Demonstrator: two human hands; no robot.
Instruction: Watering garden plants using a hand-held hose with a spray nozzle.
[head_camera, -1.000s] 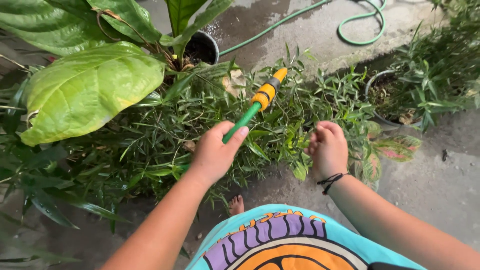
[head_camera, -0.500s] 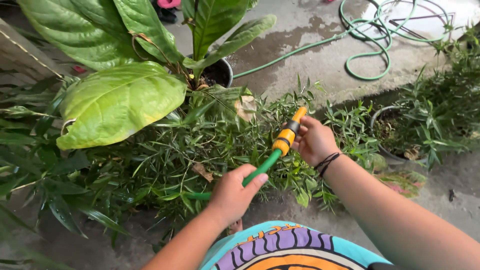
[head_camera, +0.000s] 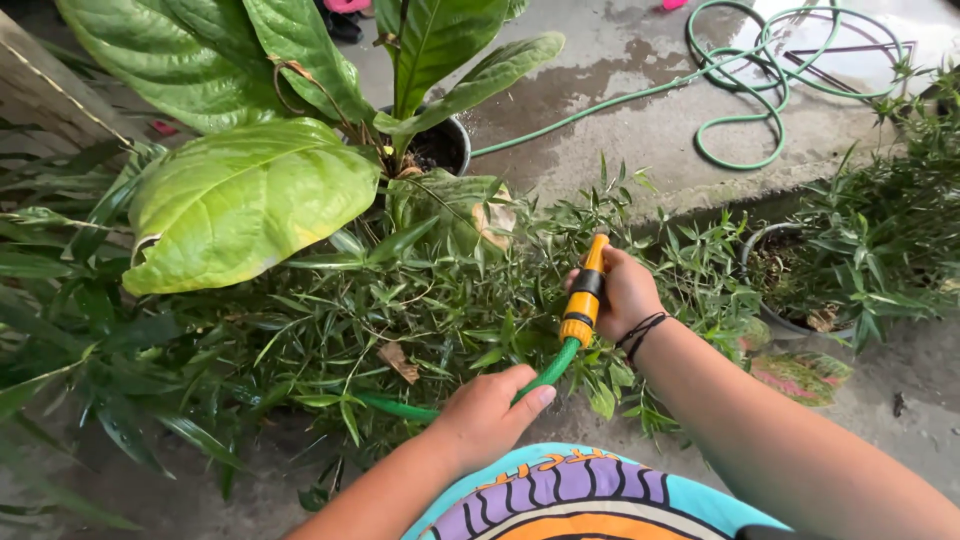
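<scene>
Hose nozzle (head_camera: 583, 297), yellow-orange plastic with black band, fitted to the end of a green garden hose (head_camera: 546, 373); located above a bed of narrow-leaved plants (head_camera: 400, 300), pointing away from the person and slightly up.

Right hand (head_camera: 625, 293): fingers wrapped shut round the nozzle body from its right side; black cord bracelet (head_camera: 640, 332) at the wrist.

Left hand (head_camera: 492, 412): fingers closed on the hose a short way behind the nozzle, thumb lying along it.

Step in hand, as judged: setting or gripping the nozzle with both hands, aimed over the foliage. No water can be seen leaving the tip. The next move would call for a steady hold with the left hand while the right works or steers the nozzle toward the plants.

Surroundings: broad-leaved plant (head_camera: 250, 200) in a dark pot (head_camera: 455, 140) to the upper left; second pot (head_camera: 775, 270) with thin-leaved growth at right; further loops of hose (head_camera: 740, 110) on damp concrete floor (head_camera: 620, 140) beyond.

Hidden or unclear: nozzle tip opening and any trigger or twist collar position not legible; right fingertips concealed behind the nozzle; hose run below the left hand lost in leaves; link to the far loops not traceable.
</scene>
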